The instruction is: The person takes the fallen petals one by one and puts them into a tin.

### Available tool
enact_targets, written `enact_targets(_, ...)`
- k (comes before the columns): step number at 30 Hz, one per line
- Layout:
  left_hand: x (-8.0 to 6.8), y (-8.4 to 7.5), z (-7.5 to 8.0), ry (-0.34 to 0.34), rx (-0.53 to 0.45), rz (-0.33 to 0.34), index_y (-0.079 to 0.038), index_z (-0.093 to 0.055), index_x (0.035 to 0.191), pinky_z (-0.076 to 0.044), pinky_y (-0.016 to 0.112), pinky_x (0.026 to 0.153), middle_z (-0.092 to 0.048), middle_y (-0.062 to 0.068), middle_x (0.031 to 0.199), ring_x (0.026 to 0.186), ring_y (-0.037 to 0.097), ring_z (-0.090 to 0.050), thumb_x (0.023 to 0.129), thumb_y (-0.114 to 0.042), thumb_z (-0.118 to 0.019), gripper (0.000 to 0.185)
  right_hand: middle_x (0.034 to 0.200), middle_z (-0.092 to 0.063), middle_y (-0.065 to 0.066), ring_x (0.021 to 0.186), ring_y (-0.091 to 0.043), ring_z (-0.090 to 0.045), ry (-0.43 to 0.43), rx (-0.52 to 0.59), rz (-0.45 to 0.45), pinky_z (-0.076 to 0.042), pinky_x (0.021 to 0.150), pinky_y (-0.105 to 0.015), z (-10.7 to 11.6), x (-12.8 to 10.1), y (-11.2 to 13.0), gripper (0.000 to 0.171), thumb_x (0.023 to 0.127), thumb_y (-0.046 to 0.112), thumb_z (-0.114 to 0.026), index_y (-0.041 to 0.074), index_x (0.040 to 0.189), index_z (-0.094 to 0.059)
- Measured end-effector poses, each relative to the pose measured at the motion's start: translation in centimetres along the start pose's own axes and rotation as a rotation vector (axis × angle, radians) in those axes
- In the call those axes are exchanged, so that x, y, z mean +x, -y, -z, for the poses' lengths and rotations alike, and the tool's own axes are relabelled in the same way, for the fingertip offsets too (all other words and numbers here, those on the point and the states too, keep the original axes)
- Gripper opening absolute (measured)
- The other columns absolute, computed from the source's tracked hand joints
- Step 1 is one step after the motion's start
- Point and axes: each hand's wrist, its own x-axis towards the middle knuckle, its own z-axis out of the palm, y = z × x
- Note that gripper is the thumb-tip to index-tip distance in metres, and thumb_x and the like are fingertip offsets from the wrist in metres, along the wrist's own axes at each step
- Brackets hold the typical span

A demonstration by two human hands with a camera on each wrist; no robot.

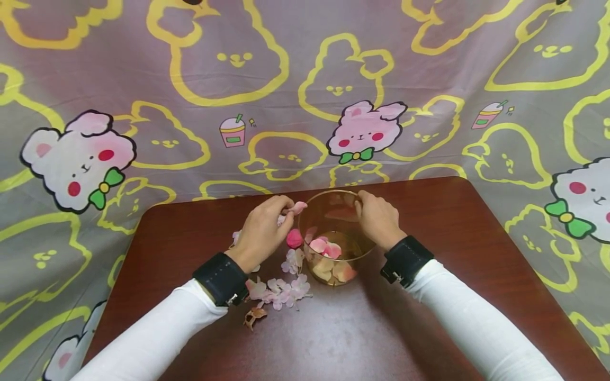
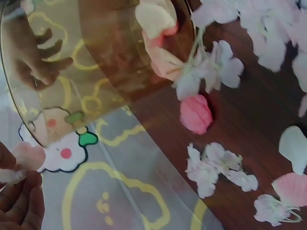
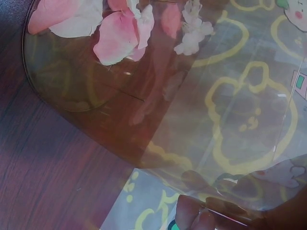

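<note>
My left hand (image 1: 264, 230) pinches a pale pink petal (image 1: 298, 207) between thumb and fingers, just left of the rim of an amber glass bowl (image 1: 340, 256). In the left wrist view the same petal (image 2: 29, 155) shows between the fingertips. On the bowl's far right side my right hand (image 1: 380, 218) grips the rim, thumb and fingers on either side of the glass. Several pink and cream petals (image 1: 325, 246) lie inside the bowl; the right wrist view shows petals (image 3: 115, 38) through its wall.
Left of the bowl lie a bright pink petal (image 1: 294, 238), pale blossoms (image 1: 281, 292) and a dry brown piece (image 1: 254, 316). They rest on a dark red-brown table (image 1: 476, 296). A patterned cloth (image 1: 286, 79) hangs behind the table and at both sides.
</note>
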Motion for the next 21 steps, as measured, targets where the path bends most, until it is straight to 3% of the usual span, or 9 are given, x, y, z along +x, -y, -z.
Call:
enact_targets(5,-0.2,-1.2,-0.4,0.004,0.002,-0.072,-0.005,-0.067,0.103,-0.057,0.037,0.077,-0.07,0.008,0.096,0.084,0.021,-0.062,0.092,-0.008,-0.07,0.011,0.076,-0.06,-0.008,0.071,-0.029,-0.062,0.001,0.001,-0.001,-0.041,0.056,-0.038,0.0,0.0,0.0,0.018,0.105,0.026,-0.052,0.01,0.1,-0.061)
enact_targets(11,-0.5,-1.7,-1.2,0.027,0.067,-0.134,-0.009,-0.069,0.101,-0.053,0.034,0.067,-0.072,0.004,0.091,0.079,0.018,-0.06,0.093,-0.01,-0.07,0.008,0.076,-0.06,-0.008,0.072,-0.029,-0.062,0.0,0.0,0.0,-0.041,0.056,-0.039,0.0,0.0,0.1,0.019,0.105,0.026,-0.052,0.011,0.099,-0.06)
enact_targets(21,-0.5,-2.3,-1.7,0.116,0.087,-0.121,-0.013,-0.071,0.1,-0.051,0.032,0.072,-0.071,0.002,0.089,0.084,0.018,-0.061,0.094,-0.017,-0.071,0.007,0.079,-0.062,-0.009,0.074,-0.03,-0.064,-0.003,-0.002,0.003,-0.044,0.058,-0.041,0.1,-0.1,0.1,0.019,0.105,0.026,-0.051,0.011,0.101,-0.062)
